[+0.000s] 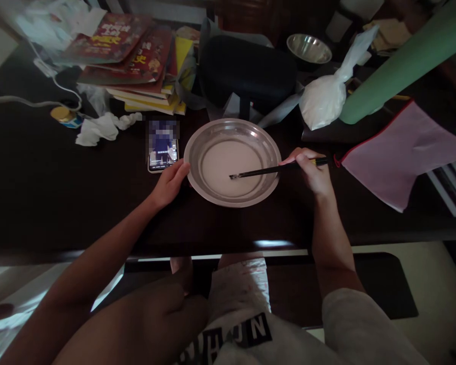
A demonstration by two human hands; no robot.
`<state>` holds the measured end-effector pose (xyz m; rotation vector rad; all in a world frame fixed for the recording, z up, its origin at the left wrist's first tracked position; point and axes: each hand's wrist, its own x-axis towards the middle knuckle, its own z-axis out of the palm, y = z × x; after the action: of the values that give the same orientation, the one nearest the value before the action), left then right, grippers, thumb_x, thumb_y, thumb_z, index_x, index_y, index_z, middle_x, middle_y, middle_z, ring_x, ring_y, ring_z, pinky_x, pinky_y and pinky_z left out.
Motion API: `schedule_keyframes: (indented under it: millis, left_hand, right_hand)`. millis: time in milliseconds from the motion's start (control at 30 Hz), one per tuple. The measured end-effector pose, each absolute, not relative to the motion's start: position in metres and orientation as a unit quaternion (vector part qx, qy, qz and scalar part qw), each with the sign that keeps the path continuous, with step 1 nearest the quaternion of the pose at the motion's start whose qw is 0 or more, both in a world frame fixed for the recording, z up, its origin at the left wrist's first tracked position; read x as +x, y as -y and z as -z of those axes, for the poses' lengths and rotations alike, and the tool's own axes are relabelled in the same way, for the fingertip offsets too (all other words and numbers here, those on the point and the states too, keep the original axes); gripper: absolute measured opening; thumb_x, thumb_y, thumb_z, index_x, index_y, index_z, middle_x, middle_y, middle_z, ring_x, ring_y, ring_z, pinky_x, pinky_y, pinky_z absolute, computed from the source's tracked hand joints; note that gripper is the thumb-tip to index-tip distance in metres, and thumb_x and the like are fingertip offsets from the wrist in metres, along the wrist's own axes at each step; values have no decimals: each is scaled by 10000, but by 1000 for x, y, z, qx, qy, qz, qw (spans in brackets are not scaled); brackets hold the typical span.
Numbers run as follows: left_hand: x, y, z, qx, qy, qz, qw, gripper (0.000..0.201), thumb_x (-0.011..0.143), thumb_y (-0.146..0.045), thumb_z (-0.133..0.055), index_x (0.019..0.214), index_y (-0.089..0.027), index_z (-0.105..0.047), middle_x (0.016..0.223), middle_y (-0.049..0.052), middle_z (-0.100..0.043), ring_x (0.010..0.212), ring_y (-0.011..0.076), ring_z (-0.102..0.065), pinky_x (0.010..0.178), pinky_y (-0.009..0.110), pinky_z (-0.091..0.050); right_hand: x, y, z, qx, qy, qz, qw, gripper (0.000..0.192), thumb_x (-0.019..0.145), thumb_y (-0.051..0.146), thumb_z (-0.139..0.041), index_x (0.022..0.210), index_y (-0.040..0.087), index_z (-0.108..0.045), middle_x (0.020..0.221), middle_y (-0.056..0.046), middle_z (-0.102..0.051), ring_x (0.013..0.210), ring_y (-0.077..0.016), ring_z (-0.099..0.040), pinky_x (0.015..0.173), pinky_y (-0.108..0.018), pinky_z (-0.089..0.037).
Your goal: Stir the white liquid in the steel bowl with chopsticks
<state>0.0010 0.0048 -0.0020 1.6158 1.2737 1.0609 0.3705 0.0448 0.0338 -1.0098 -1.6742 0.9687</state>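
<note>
A wide metal basin [264, 141] holding pale whitish liquid stands on the dark table in front of me. My left hand [171, 182] grips its left rim. My right hand [310, 170] holds a pair of dark chopsticks [266, 172] that reach leftwards, with their tips dipped in the liquid near the basin's middle.
A lit phone [162, 148] lies just left of the basin. Behind it are a stack of books [137, 61], crumpled tissue [99, 129], a black case [247, 71], a tied white plastic bag [327, 96], a small metal bowl [309, 48], a green roll [403, 66] and a pink cloth [403, 152].
</note>
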Motion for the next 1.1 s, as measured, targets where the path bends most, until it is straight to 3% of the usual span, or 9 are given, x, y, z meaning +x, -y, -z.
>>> schedule_keyframes:
  millis: [100,200,333,467,600,700,867,967,1100]
  left_hand:
    - [2,-6,4,590,-488,-456,453,428,909,-573,-599,695,-207,-538,566,-25,-535,518,106,-485,512,245,-388]
    - [5,-6,5,559,-477,-481,478,408,878,-546,-651,684,-207,-536,555,-32,-507,496,92,-463,490,232,-372]
    - [7,-5,6,552,-487,-496,460,431,876,-574,-648,682,-209,-528,550,-38,-473,478,90,-430,468,230,-364]
    - [4,-6,9,558,-505,-492,439,483,878,-619,-626,663,-208,-491,544,-40,-453,479,95,-417,461,230,-355]
    - [-2,-6,7,599,-537,-422,418,504,958,-590,-480,631,-206,-502,578,-2,-512,552,127,-474,546,266,-427]
    - [-5,-5,4,628,-555,-372,399,539,981,-602,-390,648,-202,-530,617,17,-538,608,143,-494,620,290,-465]
    - [-4,-3,1,641,-565,-362,373,583,892,-753,-425,703,-217,-557,694,35,-565,676,176,-529,657,310,-482]
    - [-3,-2,2,645,-559,-357,379,583,882,-765,-429,770,-221,-605,698,42,-581,735,208,-568,701,325,-508]
    - [-5,-3,4,657,-544,-362,377,578,890,-740,-468,803,-191,-629,659,26,-553,773,211,-599,772,347,-535]
  right_hand:
    - [367,-44,-34,-393,709,-399,429,254,906,495,-646,860,299,-801,867,-10,-788,923,-212,-750,907,-407,-573]
    - [370,-44,-34,-409,690,-370,468,257,913,493,-639,841,304,-796,826,-1,-772,878,-204,-750,889,-403,-575]
    - [373,-45,-33,-409,679,-378,478,299,922,519,-609,824,303,-791,778,5,-757,809,-202,-743,817,-402,-590]
    - [371,-44,-33,-405,715,-368,436,266,900,516,-645,865,304,-802,881,-9,-795,922,-227,-737,902,-439,-572]
    - [371,-44,-34,-417,678,-365,482,242,906,504,-643,837,332,-797,799,5,-770,821,-213,-731,843,-429,-581]
    - [370,-43,-36,-404,684,-390,465,259,906,516,-636,814,333,-794,787,6,-757,823,-215,-733,830,-423,-588]
    - [369,-42,-38,-430,691,-361,456,320,889,564,-634,803,296,-785,814,-7,-764,895,-229,-740,919,-440,-571]
    - [370,-42,-37,-436,670,-372,471,350,894,587,-613,790,296,-779,761,3,-746,815,-214,-740,850,-423,-587]
    - [368,-41,-37,-411,703,-389,430,293,889,555,-643,848,312,-800,861,-3,-780,907,-220,-738,910,-428,-573]
